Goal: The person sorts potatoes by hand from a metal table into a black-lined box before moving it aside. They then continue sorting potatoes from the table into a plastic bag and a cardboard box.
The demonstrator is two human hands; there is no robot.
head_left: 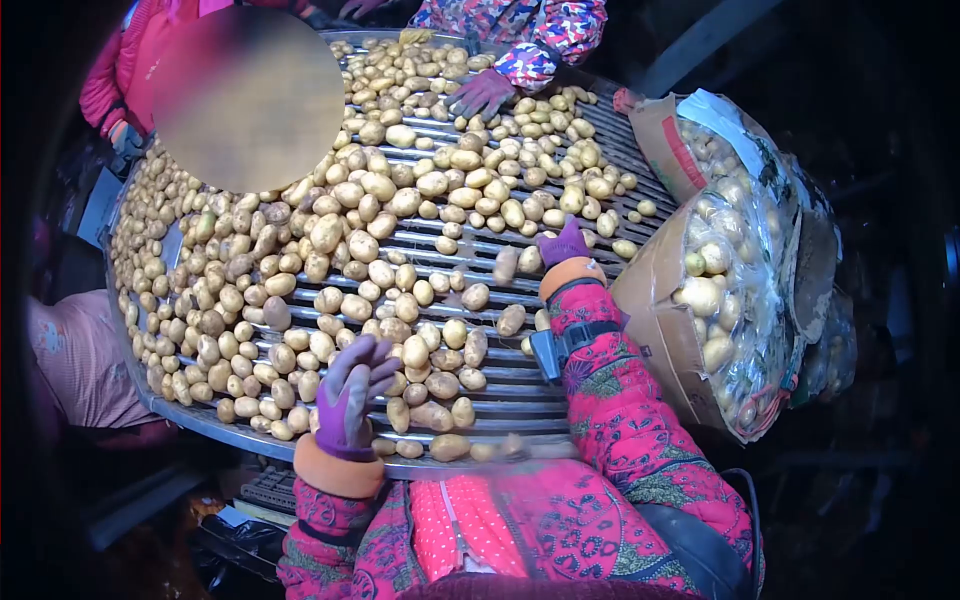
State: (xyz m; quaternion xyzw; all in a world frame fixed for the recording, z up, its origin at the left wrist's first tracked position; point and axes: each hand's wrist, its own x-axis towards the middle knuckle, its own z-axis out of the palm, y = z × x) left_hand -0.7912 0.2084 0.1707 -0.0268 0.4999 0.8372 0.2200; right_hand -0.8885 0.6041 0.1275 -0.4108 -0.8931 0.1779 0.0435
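Many potatoes [325, 232] lie over a table of metal bars [520, 390]. My left hand [350, 395], in a purple glove, is over the potatoes near the front edge, its fingers spread and nothing held. Farther out on the right, my right hand [565, 243] in a matching glove reaches among loose potatoes, thumb and fingers apart. One potato [530, 259] lies right beside its thumb, and another potato [507, 264], slightly blurred, is just left of that. Single potatoes [511, 320] are scattered on the bars between my two arms.
Open cardboard boxes [650, 285] lined with plastic and filled with potatoes stand along the right edge. Across the table, a person's gloved hand [481, 94] rests among potatoes. Another person in a pink jacket [115, 75] stands at the far left. A metal rim [215, 425] borders the table.
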